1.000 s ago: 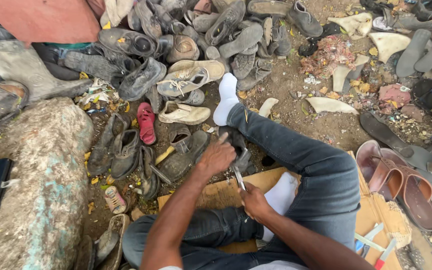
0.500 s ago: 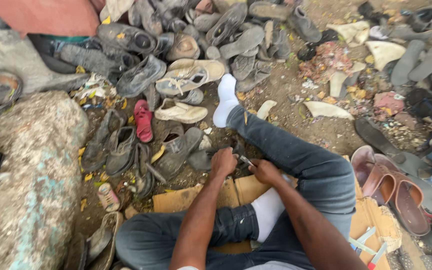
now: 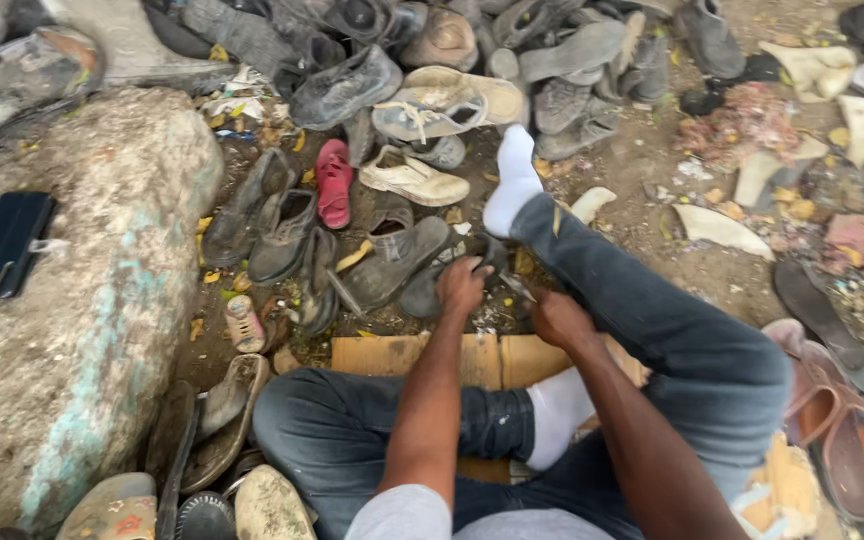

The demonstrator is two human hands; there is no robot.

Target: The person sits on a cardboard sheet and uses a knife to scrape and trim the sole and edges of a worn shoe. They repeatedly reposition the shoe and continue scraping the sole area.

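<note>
Pile of worn shoes, approx. top half of view, mostly grey/black: incl. grey lace-up shoe [image 3: 344, 88], tan slip-on w/ white laces [image 3: 444, 103], cream flat shoe [image 3: 412, 178], small red sandal [image 3: 334, 182].
Large pale rock [image 3: 82, 300], left, w/ flat black case [image 3: 4, 247] resting on it.
Cardboard sheet [image 3: 422, 355] on dirt.
Pinkish-brown sandals [image 3: 832, 420], right edge.
Pale sole pieces [image 3: 717, 225] & litter, upper right.

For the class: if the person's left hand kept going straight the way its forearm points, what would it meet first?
The left hand points up the picture, away from the body. First in that line is probably the dark shoe it already touches, then the white sock on the outstretched foot. Depth is hard to judge here.
</note>
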